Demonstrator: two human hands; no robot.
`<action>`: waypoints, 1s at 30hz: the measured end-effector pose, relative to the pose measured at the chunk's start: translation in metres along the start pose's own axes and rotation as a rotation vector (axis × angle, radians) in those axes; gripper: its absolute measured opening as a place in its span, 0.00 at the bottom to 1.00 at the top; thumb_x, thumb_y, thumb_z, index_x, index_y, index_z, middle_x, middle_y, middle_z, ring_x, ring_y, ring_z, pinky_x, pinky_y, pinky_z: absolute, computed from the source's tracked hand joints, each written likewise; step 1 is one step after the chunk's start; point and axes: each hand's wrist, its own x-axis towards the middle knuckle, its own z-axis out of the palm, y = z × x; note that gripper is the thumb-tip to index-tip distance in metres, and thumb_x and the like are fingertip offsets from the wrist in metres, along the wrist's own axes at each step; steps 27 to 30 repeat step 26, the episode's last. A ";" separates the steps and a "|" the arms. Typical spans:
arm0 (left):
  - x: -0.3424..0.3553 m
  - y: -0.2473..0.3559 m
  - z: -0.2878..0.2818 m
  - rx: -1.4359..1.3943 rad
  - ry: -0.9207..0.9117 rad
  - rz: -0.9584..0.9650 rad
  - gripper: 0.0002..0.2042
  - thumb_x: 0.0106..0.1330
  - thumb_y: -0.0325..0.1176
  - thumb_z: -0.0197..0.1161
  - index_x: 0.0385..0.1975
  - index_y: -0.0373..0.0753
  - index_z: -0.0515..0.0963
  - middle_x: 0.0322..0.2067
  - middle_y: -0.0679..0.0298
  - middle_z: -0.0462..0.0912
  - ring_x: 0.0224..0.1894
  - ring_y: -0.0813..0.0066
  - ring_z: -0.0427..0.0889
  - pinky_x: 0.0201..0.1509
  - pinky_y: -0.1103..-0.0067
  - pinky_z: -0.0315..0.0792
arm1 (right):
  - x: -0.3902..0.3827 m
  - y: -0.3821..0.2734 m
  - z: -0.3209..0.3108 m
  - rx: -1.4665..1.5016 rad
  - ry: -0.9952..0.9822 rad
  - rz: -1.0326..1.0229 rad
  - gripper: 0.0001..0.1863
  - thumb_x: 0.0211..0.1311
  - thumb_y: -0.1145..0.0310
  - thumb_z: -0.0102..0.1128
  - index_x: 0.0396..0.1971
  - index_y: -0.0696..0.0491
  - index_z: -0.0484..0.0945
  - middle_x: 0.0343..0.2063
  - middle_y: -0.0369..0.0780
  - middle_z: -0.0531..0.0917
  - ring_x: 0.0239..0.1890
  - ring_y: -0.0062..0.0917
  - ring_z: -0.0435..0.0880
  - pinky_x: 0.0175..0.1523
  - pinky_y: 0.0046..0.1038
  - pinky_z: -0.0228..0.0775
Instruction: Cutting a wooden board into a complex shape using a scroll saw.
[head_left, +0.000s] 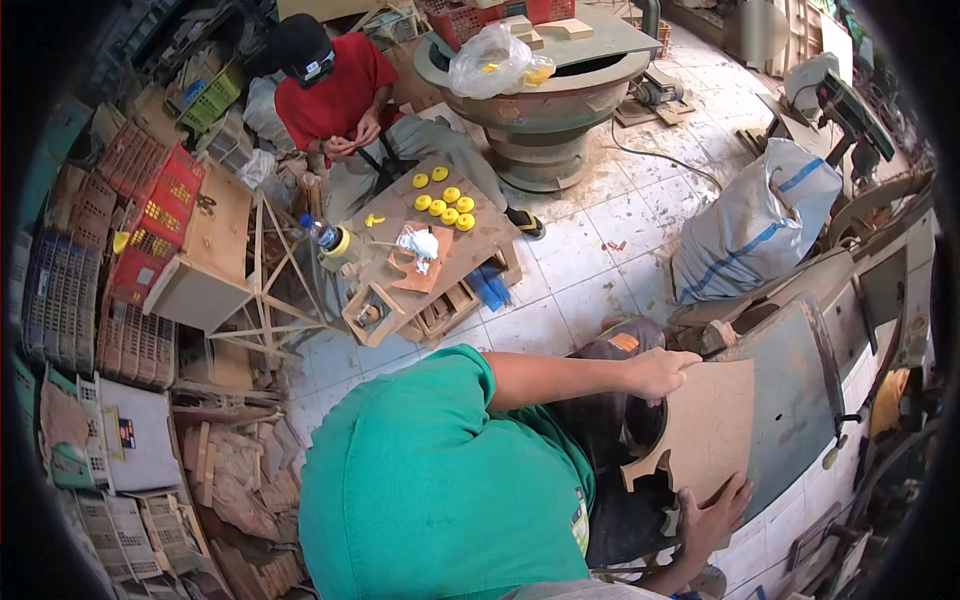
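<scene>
A thin brown board [712, 415] lies partly on a flat grey machine table [785, 380], in front of my body. Curved notches are cut into its edge nearest me. My left hand [660, 374] is closed on the board's far left corner, with the index finger stretched along the edge. At the opposite edge, my right hand [712, 515] holds the board with thumb and fingers apart around the rim. The undersides of both hands are hidden.
Another person in a red shirt [345, 85] sits behind a low wooden table [465, 250] bearing several yellow round pieces [452, 205]. A white sack [760, 225] stands beyond the machine. Red crates [165, 220] and wood offcuts [245, 470] line the left. A cable crosses the tiled floor.
</scene>
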 end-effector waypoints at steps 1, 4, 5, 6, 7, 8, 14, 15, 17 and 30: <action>-0.001 0.001 0.000 0.002 0.013 0.007 0.31 0.73 0.30 0.44 0.77 0.34 0.59 0.33 0.48 0.88 0.24 0.65 0.89 0.41 0.68 0.86 | 0.005 -0.002 0.000 -0.018 -0.017 -0.003 0.68 0.42 0.26 0.74 0.81 0.46 0.56 0.81 0.55 0.53 0.81 0.56 0.51 0.79 0.67 0.43; 0.000 -0.001 0.001 0.010 0.012 0.007 0.31 0.73 0.30 0.45 0.78 0.34 0.59 0.36 0.47 0.88 0.25 0.64 0.89 0.40 0.69 0.86 | 0.011 -0.012 -0.001 0.004 -0.030 -0.045 0.64 0.47 0.32 0.76 0.80 0.48 0.57 0.82 0.53 0.50 0.83 0.55 0.47 0.79 0.68 0.41; 0.001 -0.001 0.001 0.004 0.012 0.018 0.31 0.73 0.30 0.45 0.78 0.34 0.59 0.36 0.47 0.88 0.25 0.64 0.89 0.40 0.68 0.86 | 0.012 -0.015 -0.001 -0.003 0.087 -0.116 0.55 0.53 0.39 0.76 0.77 0.51 0.62 0.78 0.54 0.57 0.79 0.53 0.55 0.77 0.64 0.50; 0.001 0.000 0.001 0.000 0.013 0.029 0.31 0.73 0.30 0.45 0.78 0.34 0.59 0.37 0.47 0.88 0.25 0.64 0.89 0.40 0.68 0.85 | 0.013 -0.018 -0.002 -0.007 0.206 -0.186 0.47 0.60 0.46 0.75 0.73 0.53 0.67 0.75 0.54 0.64 0.76 0.52 0.64 0.75 0.60 0.58; 0.001 0.001 0.000 -0.001 0.018 0.030 0.31 0.73 0.30 0.45 0.78 0.34 0.59 0.37 0.47 0.88 0.25 0.64 0.89 0.40 0.68 0.85 | 0.013 -0.020 -0.003 -0.008 0.207 -0.192 0.47 0.60 0.46 0.75 0.73 0.53 0.67 0.75 0.54 0.64 0.76 0.52 0.64 0.75 0.60 0.58; 0.001 0.002 0.000 0.009 0.013 0.016 0.30 0.74 0.30 0.45 0.78 0.34 0.59 0.37 0.47 0.88 0.25 0.64 0.89 0.41 0.69 0.85 | 0.010 -0.020 -0.004 0.150 0.196 -0.084 0.34 0.66 0.54 0.72 0.65 0.55 0.72 0.64 0.51 0.73 0.64 0.45 0.73 0.65 0.50 0.67; 0.002 0.003 0.000 0.006 0.013 0.012 0.30 0.74 0.30 0.45 0.77 0.34 0.60 0.38 0.46 0.89 0.26 0.64 0.89 0.40 0.69 0.86 | -0.020 -0.020 -0.002 0.835 0.375 0.071 0.11 0.77 0.66 0.63 0.42 0.60 0.78 0.29 0.37 0.76 0.29 0.23 0.75 0.35 0.28 0.70; 0.002 0.003 0.000 -0.002 0.011 -0.002 0.30 0.74 0.30 0.45 0.77 0.34 0.60 0.38 0.47 0.89 0.26 0.65 0.89 0.40 0.69 0.86 | -0.026 -0.017 -0.006 0.991 0.270 0.253 0.11 0.77 0.66 0.64 0.42 0.60 0.78 0.27 0.36 0.74 0.28 0.21 0.74 0.34 0.27 0.70; 0.004 0.004 -0.001 -0.005 0.008 -0.005 0.30 0.74 0.30 0.45 0.77 0.35 0.61 0.38 0.48 0.89 0.25 0.65 0.89 0.40 0.69 0.86 | -0.031 -0.018 -0.013 0.746 0.381 0.286 0.09 0.77 0.68 0.63 0.43 0.59 0.77 0.30 0.36 0.75 0.30 0.21 0.75 0.38 0.25 0.72; 0.022 -0.026 0.050 0.030 0.101 0.110 0.25 0.72 0.30 0.46 0.69 0.37 0.70 0.41 0.46 0.88 0.23 0.62 0.89 0.33 0.69 0.87 | -0.027 -0.091 -0.082 1.649 0.079 -0.776 0.22 0.67 0.60 0.72 0.54 0.56 0.78 0.62 0.46 0.75 0.65 0.37 0.73 0.69 0.45 0.67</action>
